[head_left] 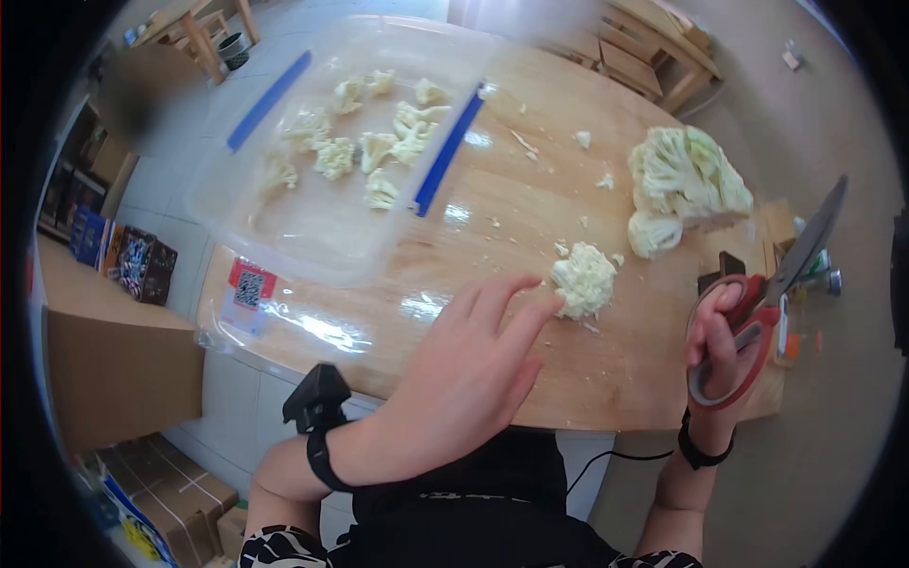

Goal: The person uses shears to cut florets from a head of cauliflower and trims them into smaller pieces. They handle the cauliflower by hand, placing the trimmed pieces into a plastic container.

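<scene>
My left hand is over the wooden table, fingers apart and holding nothing, its fingertips beside a small cauliflower piece. On the right, my right hand has its fingers through the red and grey handles of a pair of scissors; the blades point up and away and look slightly parted. A large cauliflower head lies near the table's right edge, left of the blades. Several cauliflower florets sit in a clear plastic box with blue clips at the back left.
Crumbs and small bits are scattered over the table. A QR code card is at the left front. Jars and small items stand beyond the right edge. A cardboard box is at the left.
</scene>
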Demonstrator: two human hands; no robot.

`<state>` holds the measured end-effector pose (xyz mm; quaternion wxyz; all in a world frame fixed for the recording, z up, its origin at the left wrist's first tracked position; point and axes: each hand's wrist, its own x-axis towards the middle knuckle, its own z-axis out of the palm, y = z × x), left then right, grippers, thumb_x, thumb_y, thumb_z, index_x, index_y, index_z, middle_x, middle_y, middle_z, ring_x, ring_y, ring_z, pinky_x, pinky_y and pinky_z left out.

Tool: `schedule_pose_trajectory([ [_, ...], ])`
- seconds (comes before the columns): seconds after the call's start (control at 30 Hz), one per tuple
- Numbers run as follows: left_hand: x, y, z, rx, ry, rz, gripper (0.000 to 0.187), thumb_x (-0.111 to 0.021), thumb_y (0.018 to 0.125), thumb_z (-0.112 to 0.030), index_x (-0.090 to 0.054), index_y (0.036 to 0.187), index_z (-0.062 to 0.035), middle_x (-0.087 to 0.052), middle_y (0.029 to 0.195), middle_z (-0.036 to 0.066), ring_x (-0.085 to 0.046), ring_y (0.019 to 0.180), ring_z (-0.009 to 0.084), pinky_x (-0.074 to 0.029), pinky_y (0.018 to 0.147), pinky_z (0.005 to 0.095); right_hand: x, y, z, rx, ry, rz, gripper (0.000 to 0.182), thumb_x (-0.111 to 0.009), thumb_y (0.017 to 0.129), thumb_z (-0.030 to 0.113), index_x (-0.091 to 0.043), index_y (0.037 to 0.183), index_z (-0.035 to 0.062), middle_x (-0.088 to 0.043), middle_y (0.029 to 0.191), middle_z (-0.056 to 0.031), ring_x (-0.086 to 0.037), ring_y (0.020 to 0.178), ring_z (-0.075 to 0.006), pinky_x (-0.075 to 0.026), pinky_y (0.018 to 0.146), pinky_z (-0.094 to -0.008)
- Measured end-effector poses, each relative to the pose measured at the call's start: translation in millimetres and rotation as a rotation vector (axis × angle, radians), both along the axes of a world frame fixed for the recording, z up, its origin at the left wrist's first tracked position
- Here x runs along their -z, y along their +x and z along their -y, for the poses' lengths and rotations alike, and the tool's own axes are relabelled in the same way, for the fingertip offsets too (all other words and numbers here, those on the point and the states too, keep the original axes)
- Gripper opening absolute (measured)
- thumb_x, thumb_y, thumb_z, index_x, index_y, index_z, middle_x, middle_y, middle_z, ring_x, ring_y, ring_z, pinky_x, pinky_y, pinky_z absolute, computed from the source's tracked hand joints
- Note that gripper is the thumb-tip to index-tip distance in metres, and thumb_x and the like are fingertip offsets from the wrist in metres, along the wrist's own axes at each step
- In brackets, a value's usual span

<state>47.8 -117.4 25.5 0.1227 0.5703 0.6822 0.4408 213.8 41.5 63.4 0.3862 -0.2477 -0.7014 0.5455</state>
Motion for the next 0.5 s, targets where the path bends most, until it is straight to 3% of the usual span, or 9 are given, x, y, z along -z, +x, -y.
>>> schedule_pose_trajectory([
  [0.13, 9, 18, -57, -0.032, -0.054, -0.113, 0.066, -0.069, 0.067, -0.006, -0.037, 0.125, -0.0065, -0.041, 0.12, 0.02, -0.044, 0.109, 0.0359, -0.039, 0.09, 0.0395, 20, 41, -3, 0.033, -0.08, 0.143, 0.022, -0.057, 0.078, 0.005, -0.043, 0.095, 0.002, -0.048, 0.072, -0.0051, -0.045, 0.053, -0.0071, -0.038, 0.044, -0.0186],
  [0.27, 32, 15, -93, 0.015, -0.141, -0.253, 0.069, -0.071, 0.066, -0.008, -0.036, 0.125, -0.0059, -0.043, 0.117, 0.021, -0.044, 0.107, 0.0371, -0.039, 0.091, 0.0398, 29, 62, -7, 0.026, -0.169, 0.206, 0.023, -0.057, 0.078, 0.004, -0.043, 0.096, 0.0014, -0.049, 0.074, -0.0038, -0.047, 0.054, -0.007, -0.039, 0.046, -0.018],
  [0.33, 27, 0, -99, 0.034, -0.101, -0.018, 0.063, -0.066, 0.072, -0.009, -0.034, 0.127, -0.0044, -0.045, 0.115, 0.02, -0.047, 0.105, 0.0354, -0.043, 0.088, 0.0379, 25, 66, -9, 0.034, -0.216, 0.216, 0.022, -0.058, 0.077, 0.004, -0.044, 0.095, 0.0019, -0.049, 0.074, -0.003, -0.047, 0.055, -0.0069, -0.039, 0.048, -0.0183],
  [0.37, 26, -8, -101, 0.033, -0.1, -0.03, 0.063, -0.066, 0.072, -0.009, -0.034, 0.127, -0.0044, -0.045, 0.115, 0.02, -0.047, 0.105, 0.0354, -0.043, 0.088, 0.0379, 25, 67, -10, 0.035, -0.263, 0.24, 0.022, -0.059, 0.077, 0.004, -0.045, 0.093, 0.0023, -0.048, 0.074, -0.0023, -0.047, 0.056, -0.0068, -0.039, 0.049, -0.0187],
  [0.43, 24, -21, -105, 0.243, -0.049, 1.205, 0.046, -0.06, 0.08, -0.014, -0.039, 0.119, 0.0007, -0.046, 0.117, 0.019, -0.052, 0.101, 0.0286, -0.044, 0.086, 0.0343, 31, 75, -14, 0.008, -0.216, 0.331, 0.023, -0.061, 0.075, 0.004, -0.045, 0.092, 0.0028, -0.047, 0.073, -0.0014, -0.046, 0.059, -0.0062, -0.038, 0.051, -0.0192],
  [0.47, 21, -20, -103, 0.41, 0.126, 1.502, 0.047, -0.052, 0.086, -0.023, -0.037, 0.123, 0.0016, -0.047, 0.119, 0.016, -0.051, 0.105, 0.027, -0.044, 0.086, 0.0336, 34, 77, -16, -0.014, -0.169, 0.434, 0.024, -0.063, 0.073, 0.005, -0.046, 0.09, 0.0032, -0.046, 0.073, -0.0004, -0.045, 0.061, -0.0057, -0.038, 0.053, -0.0196],
  [0.5, 19, -20, -101, 0.407, 0.13, 1.49, 0.047, -0.052, 0.086, -0.023, -0.037, 0.123, 0.0016, -0.047, 0.119, 0.016, -0.051, 0.105, 0.027, -0.044, 0.086, 0.0336, 36, 78, -17, -0.021, -0.166, 0.424, 0.024, -0.063, 0.073, 0.005, -0.046, 0.09, 0.0032, -0.046, 0.073, -0.0004, -0.045, 0.061, -0.0057, -0.038, 0.053, -0.0196],
])
